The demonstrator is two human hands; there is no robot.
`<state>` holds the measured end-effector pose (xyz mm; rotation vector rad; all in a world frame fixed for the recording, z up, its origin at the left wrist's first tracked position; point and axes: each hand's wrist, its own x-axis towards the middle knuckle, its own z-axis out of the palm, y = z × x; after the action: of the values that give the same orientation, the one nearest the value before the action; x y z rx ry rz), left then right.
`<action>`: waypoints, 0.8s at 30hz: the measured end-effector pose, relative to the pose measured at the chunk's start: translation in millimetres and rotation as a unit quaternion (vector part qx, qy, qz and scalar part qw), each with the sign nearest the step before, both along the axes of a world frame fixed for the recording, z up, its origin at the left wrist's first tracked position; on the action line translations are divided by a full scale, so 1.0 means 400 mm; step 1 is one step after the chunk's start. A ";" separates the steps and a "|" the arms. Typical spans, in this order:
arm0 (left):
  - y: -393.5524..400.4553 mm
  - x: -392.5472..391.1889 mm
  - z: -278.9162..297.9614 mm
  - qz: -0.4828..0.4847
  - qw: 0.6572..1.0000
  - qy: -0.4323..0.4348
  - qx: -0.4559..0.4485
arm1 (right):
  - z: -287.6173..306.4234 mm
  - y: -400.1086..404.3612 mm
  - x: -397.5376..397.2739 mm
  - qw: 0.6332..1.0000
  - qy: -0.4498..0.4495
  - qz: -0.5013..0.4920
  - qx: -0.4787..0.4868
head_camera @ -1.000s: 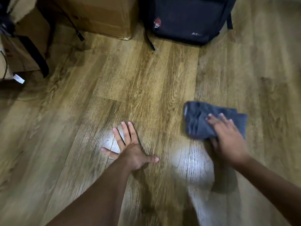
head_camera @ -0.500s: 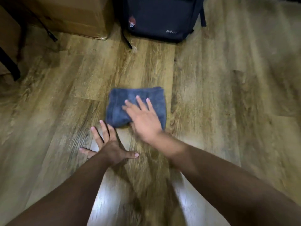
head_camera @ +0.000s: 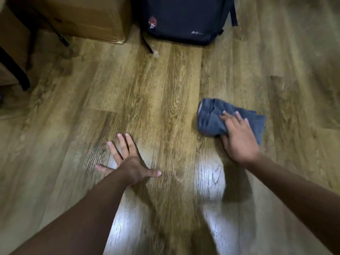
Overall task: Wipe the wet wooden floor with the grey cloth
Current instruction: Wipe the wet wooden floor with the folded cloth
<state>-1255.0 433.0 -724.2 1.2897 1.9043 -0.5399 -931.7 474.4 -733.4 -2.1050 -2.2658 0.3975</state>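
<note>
Right hand (head_camera: 239,138) presses bunched grey cloth (head_camera: 211,118) on grained wooden floor (head_camera: 165,89).

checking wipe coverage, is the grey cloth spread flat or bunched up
Bunched up: the grey cloth shows folds and creases under the right hand.

My left hand (head_camera: 128,162) lies flat on the floor (head_camera: 165,89), fingers spread, near me. To its right and slightly farther off, my right hand (head_camera: 239,138) presses on the cloth (head_camera: 211,120), which lies on the floor. Beyond both, a backpack (head_camera: 184,17) stands with a cardboard box (head_camera: 82,17) just left of it.
</note>
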 end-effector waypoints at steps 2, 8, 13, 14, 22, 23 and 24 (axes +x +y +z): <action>0.001 0.001 0.001 0.003 1.000 -0.003 0.002 | -0.001 0.107 -0.072 0.998 0.016 -0.065 0.005; -0.002 0.008 0.013 0.008 1.000 -0.002 0.014 | -0.013 0.190 -0.331 0.997 0.004 -0.073 0.018; -0.017 -0.006 0.005 0.007 0.999 -0.030 0.037 | -0.018 -0.041 -0.350 0.981 -0.021 0.189 0.019; -0.017 -0.008 0.007 0.010 0.999 -0.032 0.038 | -0.014 -0.093 -0.321 0.973 -0.027 0.231 0.002; -0.037 -0.059 0.042 0.045 0.989 -0.099 0.101 | 0.066 -0.074 -0.076 0.957 -0.064 0.250 -0.130; -0.046 -0.082 0.045 0.067 0.987 -0.090 0.114 | 0.075 -0.045 -0.086 0.969 -0.042 0.202 -0.135; -0.060 -0.116 0.050 0.098 0.986 -0.073 0.111 | 0.080 -0.016 -0.109 0.980 -0.015 0.147 -0.136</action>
<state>-1301.3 409.1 -704.2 1.2255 1.9797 -0.1308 -975.2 468.0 -701.3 -1.8872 -2.6848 0.7277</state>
